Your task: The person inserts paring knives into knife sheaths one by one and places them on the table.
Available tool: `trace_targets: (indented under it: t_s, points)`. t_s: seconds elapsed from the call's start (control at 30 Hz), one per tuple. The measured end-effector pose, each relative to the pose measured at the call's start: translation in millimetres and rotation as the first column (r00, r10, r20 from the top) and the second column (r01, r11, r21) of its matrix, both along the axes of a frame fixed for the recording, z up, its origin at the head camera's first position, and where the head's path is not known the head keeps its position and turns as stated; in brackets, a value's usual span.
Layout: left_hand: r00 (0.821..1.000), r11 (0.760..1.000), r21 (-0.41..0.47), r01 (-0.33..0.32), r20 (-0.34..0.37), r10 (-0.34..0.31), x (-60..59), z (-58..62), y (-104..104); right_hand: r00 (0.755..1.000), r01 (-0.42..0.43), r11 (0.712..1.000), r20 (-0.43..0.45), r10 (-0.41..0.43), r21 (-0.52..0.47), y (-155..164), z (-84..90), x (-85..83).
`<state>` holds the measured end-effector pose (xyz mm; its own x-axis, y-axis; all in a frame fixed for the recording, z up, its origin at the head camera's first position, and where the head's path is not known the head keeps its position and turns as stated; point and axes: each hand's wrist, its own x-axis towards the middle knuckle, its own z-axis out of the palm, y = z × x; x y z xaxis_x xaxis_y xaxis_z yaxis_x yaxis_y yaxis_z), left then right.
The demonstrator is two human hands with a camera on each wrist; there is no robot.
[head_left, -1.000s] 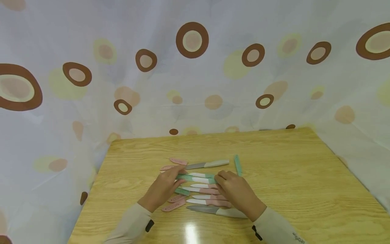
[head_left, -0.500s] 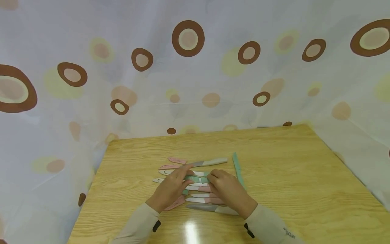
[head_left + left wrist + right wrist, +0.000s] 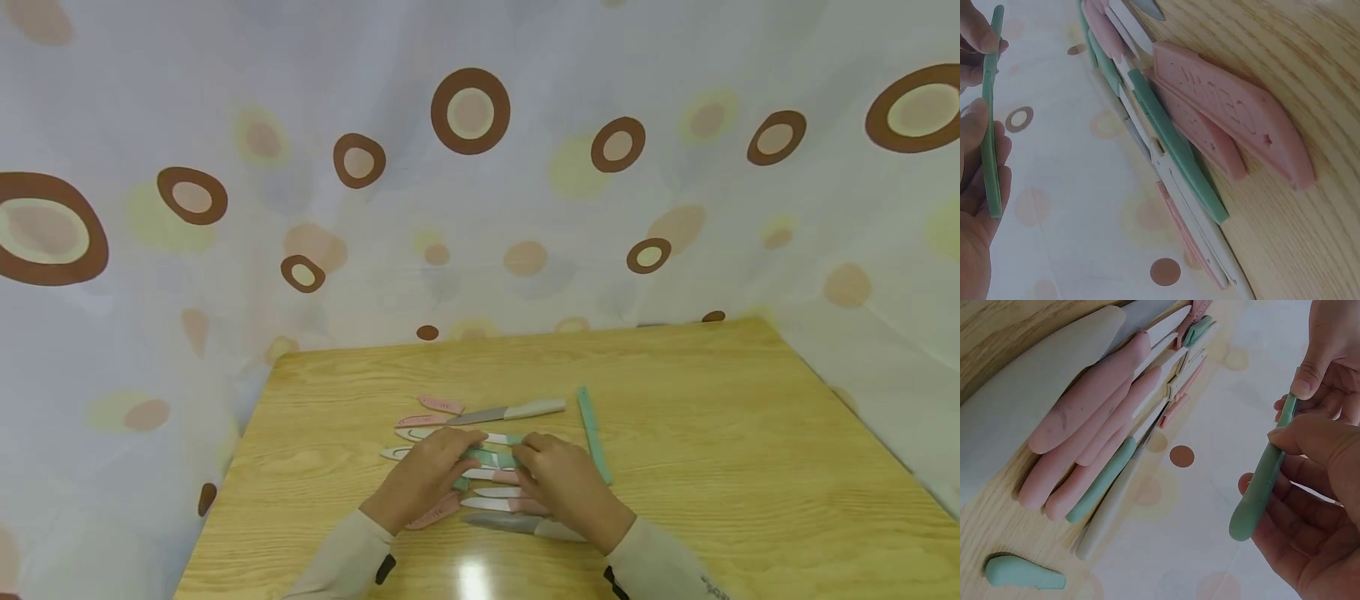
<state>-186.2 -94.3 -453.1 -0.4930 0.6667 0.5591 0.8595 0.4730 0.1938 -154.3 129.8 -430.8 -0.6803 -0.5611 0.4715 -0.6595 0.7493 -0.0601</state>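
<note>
Holding a green knife (image 3: 1260, 489) up off the counter (image 3: 712, 417), right in the middle between the left hand (image 3: 429, 477) and the right hand (image 3: 568, 485). Pointing its long way from hand to hand, with the handle on the right hand's side and a green cover (image 3: 989, 156) on the left hand's side. Gripping the handle with the right hand, nearest to it, with thumb and bent fingers. Pinching the cover with the left hand in much the same way. Hard to tell how deep inside the cover, with fingers in the way. Most worth minding, by a guess: handle and cover in one straight line, with any push or pull best made along it, not sideways. Just past both hands, a long knife (image 3: 505, 413). Out to the right of the right hand, a long green thing (image 3: 594, 435). Below the right hand, pink handles (image 3: 1091, 394) in a row. Below the left hand, pink covers (image 3: 1235, 106). Poking out left of the left hand, pale covers (image 3: 393, 453).
</note>
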Motion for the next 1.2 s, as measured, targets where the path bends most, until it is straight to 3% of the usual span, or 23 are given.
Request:
trace_targets:
  t_s: [0.1, 0.23, 0.4, 0.5, 0.6, 0.73, 0.83, 1.1, 1.2]
  points:
    - [0.999, 1.0, -0.003, 0.002, -0.038, -0.002, -1.1, -3.1, -0.5, 1.0, 0.008, 1.0, 0.026, -0.008, -0.002, 0.1, -1.1, 0.0]
    - [0.994, 0.998, -0.025, -0.061, -0.087, 0.058, -5.3, -4.6, -3.8, 0.994, 0.062, 0.998, 0.084, -0.063, 0.017, 7.4, -2.9, -1.2]
    - [0.987, 0.991, 0.054, -0.118, -0.105, 0.123, -11.3, -3.0, -17.3, 0.952, 0.201, 0.979, 0.237, -0.191, -0.02, 31.1, -5.6, -6.3]
    - [0.984, 0.987, 0.089, -0.132, -0.11, 0.141, -12.9, -1.6, -26.2, 0.905, 0.313, 0.946, 0.331, -0.268, -0.087, 49.9, -7.4, -12.4]
    - [0.98, 0.986, 0.085, -0.143, -0.131, 0.153, -12.3, -1.7, -32.2, 0.85, 0.432, 0.894, 0.386, -0.359, -0.119, 69.2, -8.0, -18.4]
    - [0.98, 0.987, 0.077, -0.141, -0.132, 0.15, -8.9, -4.7, -37.7, 0.772, 0.558, 0.823, 0.428, -0.47, -0.103, 90.0, -10.1, -25.8]
    - [0.982, 0.987, 0.074, -0.141, -0.113, 0.149, -6.6, -8.2, -41.1, 0.714, 0.618, 0.78, 0.483, -0.507, -0.095, 99.8, -15.2, -32.2]
    - [0.984, 0.987, 0.066, -0.149, -0.09, 0.155, -2.5, -15.8, -45.9, 0.598, 0.682, 0.728, 0.625, -0.501, -0.069, 107.3, -38.8, -43.4]
    - [0.984, 0.986, 0.064, -0.154, -0.084, 0.159, -1.2, -16.2, -47.0, 0.583, 0.694, 0.717, 0.638, -0.503, -0.07, 105.7, -46.9, -45.4]
